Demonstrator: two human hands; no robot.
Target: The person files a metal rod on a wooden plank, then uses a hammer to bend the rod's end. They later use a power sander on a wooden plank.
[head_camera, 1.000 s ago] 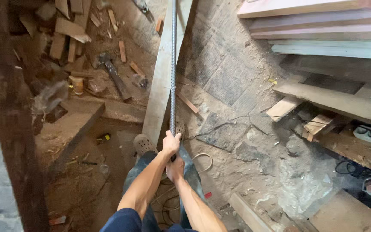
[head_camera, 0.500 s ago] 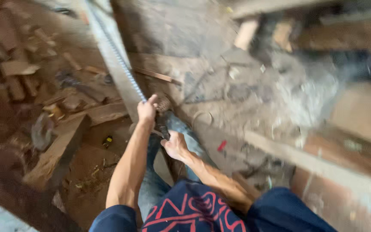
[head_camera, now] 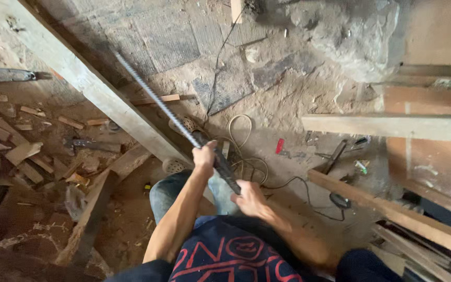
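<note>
Rebar (head_camera: 155, 102), a long ribbed steel rod, runs diagonally from the upper left of the view down toward the person's body, and both bare hands grip its lower, darker end. Left hand (head_camera: 204, 156) is closed around the rod higher up, arm stretched forward over a jeans-clad knee (head_camera: 165, 193). Right hand (head_camera: 249, 201) is closed around the rod just below, nearer the chest, slightly blurred. The rod lies just beside and roughly parallel to a long pale timber beam (head_camera: 87, 83) that slants across the scene from the top left corner. The person wears a dark shirt with a red line pattern (head_camera: 225, 256). Below is a rough, dusty floor of dirt and grey stone slabs (head_camera: 168, 39). At the left, many short wood offcuts (head_camera: 19, 151) are scattered on the ground, with a hammer-like tool (head_camera: 87, 144) among them. Near the hands a pale coiled cord (head_camera: 244, 141) and a thin black cable (head_camera: 217, 68) cross the floor, and a small red object (head_camera: 279, 146) lies just to the right. Farther right, wooden planks (head_camera: 387, 125) lie flat and a narrow batten (head_camera: 387, 209) slants toward the lower right corner. A large grey lump of stone or rubble (head_camera: 351, 36) sits at the top right.
</note>
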